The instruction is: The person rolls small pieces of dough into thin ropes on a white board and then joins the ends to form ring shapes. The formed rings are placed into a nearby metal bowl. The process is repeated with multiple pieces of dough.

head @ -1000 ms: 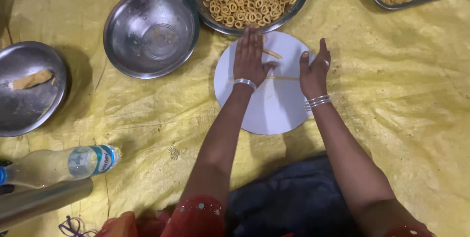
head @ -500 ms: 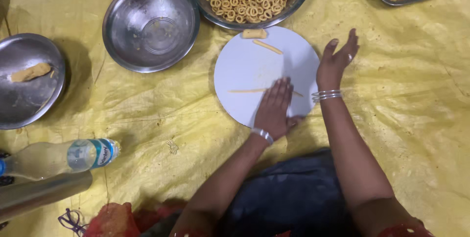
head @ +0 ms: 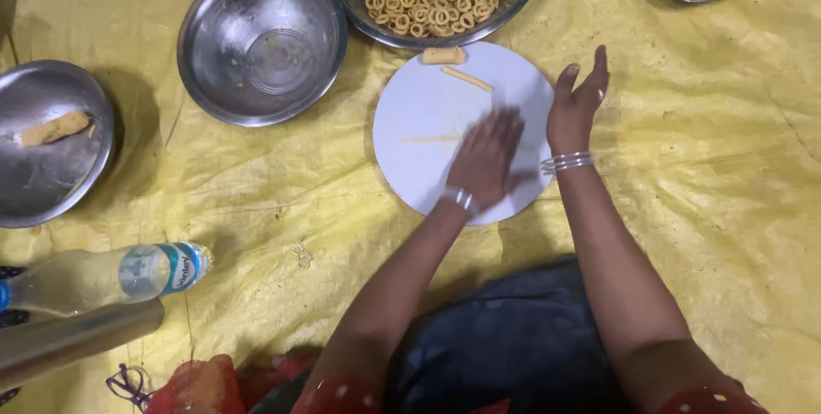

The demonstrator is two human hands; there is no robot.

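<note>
A thin dough strip is rolled under the flat, open left hand on the white board; light, even pressing should be used. At 3 o'clock, the right hand is open, holding nothing.

Left hand drawn back from the far side of the round white board to its near middle, flat and blurred over the thin dough strand, now stretched longer. Right hand lifted off that strand, open at the board's right edge. Short dough lump now uncovered at the far rim.
</note>
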